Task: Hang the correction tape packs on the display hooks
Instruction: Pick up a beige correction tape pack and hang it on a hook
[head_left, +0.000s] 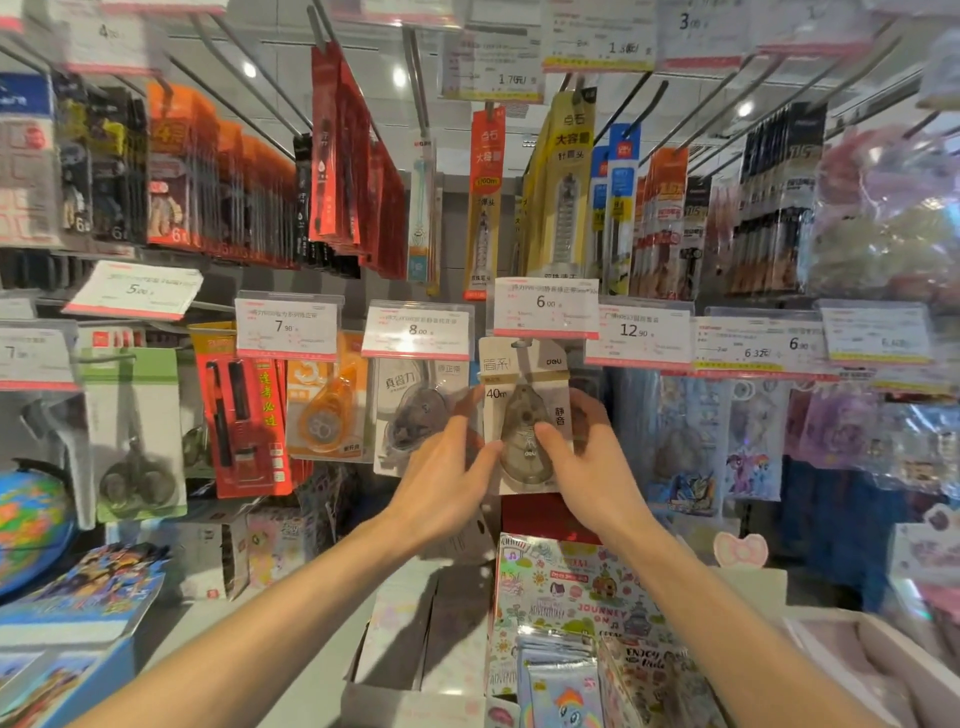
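Note:
A beige correction tape pack (522, 364) marked 40m hangs under the 6.00 price tag (545, 307), its top slot at the display hook (521, 343). My right hand (587, 457) grips the pack's right side, thumb on the clear blister. My left hand (447, 467) touches its left edge with the fingertips. Left of it hang a grey correction tape pack (410, 410) under the 8.00 tag and an orange correction tape pack (324, 410) under the 7.90 tag.
Rows of hooks with pen refill packs (566, 187) fill the wall above. Scissors (135, 467) and a red pen pack (241, 415) hang at left, and a globe (28, 525) stands at far left. Sticker books (566, 587) and boxes sit on the counter below.

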